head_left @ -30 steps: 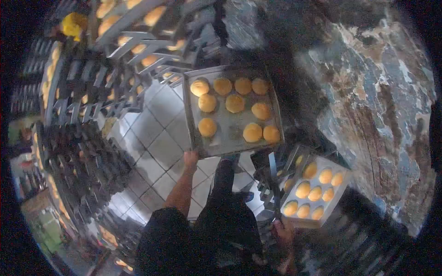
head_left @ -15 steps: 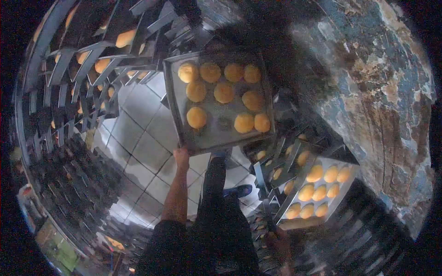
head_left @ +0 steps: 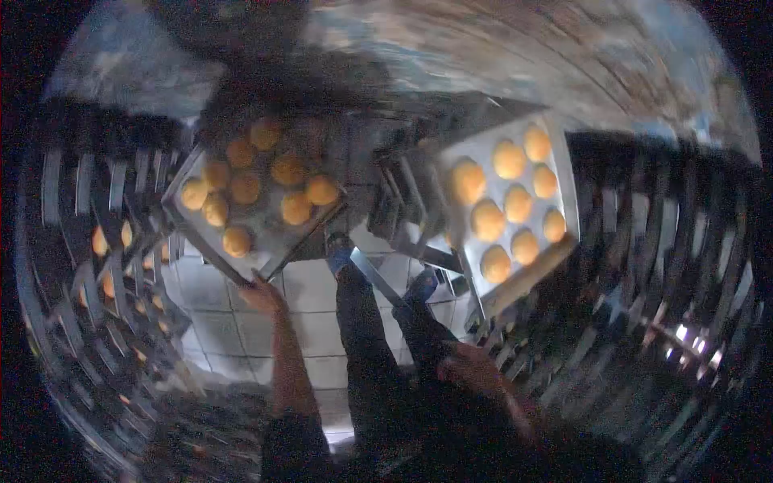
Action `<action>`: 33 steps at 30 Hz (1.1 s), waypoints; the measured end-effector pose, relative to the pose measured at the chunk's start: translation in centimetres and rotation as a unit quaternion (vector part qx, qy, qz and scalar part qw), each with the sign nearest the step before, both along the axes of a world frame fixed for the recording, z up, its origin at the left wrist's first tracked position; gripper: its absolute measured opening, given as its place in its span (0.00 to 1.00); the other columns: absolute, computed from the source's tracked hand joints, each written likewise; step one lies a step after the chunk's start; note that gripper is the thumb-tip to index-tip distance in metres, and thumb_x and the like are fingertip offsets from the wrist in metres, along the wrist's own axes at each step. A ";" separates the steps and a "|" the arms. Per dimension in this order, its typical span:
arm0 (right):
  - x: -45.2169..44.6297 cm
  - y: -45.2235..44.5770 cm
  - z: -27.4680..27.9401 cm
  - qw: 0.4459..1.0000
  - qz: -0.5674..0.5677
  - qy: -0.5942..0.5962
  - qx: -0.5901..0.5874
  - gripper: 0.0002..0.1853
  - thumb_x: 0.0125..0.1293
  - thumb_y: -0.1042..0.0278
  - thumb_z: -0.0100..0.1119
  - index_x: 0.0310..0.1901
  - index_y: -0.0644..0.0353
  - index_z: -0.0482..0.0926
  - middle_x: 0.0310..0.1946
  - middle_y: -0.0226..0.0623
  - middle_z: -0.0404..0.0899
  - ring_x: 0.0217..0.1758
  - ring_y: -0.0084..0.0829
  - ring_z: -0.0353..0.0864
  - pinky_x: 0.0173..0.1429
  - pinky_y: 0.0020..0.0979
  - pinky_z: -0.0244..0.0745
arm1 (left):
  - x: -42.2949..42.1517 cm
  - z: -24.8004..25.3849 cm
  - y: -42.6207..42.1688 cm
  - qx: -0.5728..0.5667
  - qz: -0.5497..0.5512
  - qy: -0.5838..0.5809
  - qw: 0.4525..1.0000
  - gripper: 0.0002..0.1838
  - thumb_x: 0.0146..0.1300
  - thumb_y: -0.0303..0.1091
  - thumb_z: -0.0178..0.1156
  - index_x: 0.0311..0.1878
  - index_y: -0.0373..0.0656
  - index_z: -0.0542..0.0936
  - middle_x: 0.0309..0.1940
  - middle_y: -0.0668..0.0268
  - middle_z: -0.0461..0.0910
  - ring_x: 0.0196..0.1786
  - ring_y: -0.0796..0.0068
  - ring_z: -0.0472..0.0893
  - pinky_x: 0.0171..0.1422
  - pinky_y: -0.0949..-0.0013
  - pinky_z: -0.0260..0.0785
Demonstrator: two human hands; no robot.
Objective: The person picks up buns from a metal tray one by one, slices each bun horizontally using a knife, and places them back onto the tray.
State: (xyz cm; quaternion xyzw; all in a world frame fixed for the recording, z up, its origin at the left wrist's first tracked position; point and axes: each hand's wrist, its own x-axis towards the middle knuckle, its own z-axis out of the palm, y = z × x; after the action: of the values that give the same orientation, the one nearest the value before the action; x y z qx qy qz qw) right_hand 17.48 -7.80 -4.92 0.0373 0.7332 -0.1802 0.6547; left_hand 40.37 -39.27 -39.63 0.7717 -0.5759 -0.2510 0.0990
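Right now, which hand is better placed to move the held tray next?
Probably the left hand: it grips the tray by one corner. The right hand is apart, seemingly holding a flat tool.

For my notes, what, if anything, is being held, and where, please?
Left hand: tray, by its near corner; right hand: long tool, by its near end.

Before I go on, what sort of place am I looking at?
Likely a bakery: the left hand holds a tray of round golden buns, a second tray of buns stands at right, and a rack at left holds more golden pieces.
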 end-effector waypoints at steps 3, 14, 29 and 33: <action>0.9 5.7 0.2 0.988 -0.149 -0.004 -0.041 0.20 0.74 0.65 0.54 0.64 0.62 0.72 0.42 0.36 0.85 0.37 0.25 0.80 0.42 0.31 0.77 | -8.1 1.2 9.1 -0.138 -0.168 0.201 0.955 0.31 0.70 0.43 0.65 0.65 0.28 0.70 0.50 0.45 0.76 0.58 0.50 0.77 0.66 0.56 0.67; 3.9 27.7 3.0 0.848 -0.479 0.142 -0.175 0.24 0.78 0.59 0.54 0.66 0.67 0.66 0.40 0.38 0.83 0.32 0.24 0.78 0.38 0.28 0.77 | -32.9 14.3 33.3 0.119 -0.722 0.165 0.662 0.26 0.67 0.45 0.63 0.61 0.39 0.76 0.53 0.46 0.80 0.56 0.44 0.79 0.62 0.47 0.71; 2.3 35.0 7.1 0.823 -0.463 0.248 -0.216 0.13 0.79 0.58 0.51 0.48 0.60 0.74 0.33 0.30 0.79 0.30 0.20 0.74 0.35 0.25 0.70 | -32.6 14.4 40.3 0.104 -0.776 0.038 0.621 0.30 0.62 0.53 0.68 0.59 0.40 0.76 0.50 0.51 0.82 0.51 0.51 0.83 0.55 0.52 0.76; 3.7 34.5 4.0 0.705 -0.508 0.310 -0.385 0.10 0.78 0.61 0.51 0.50 0.59 0.73 0.34 0.29 0.78 0.30 0.18 0.72 0.35 0.25 0.68 | -32.9 17.0 38.6 0.302 -0.649 0.362 0.597 0.28 0.71 0.49 0.60 0.65 0.40 0.73 0.53 0.56 0.82 0.46 0.54 0.85 0.49 0.56 0.79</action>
State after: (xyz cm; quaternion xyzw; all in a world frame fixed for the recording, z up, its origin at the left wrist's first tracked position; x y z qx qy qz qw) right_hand 21.18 26.69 -0.93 0.0909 0.6318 -0.7537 0.1567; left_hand 7.46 -0.63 -22.61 0.0258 -0.7332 -0.6673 -0.1283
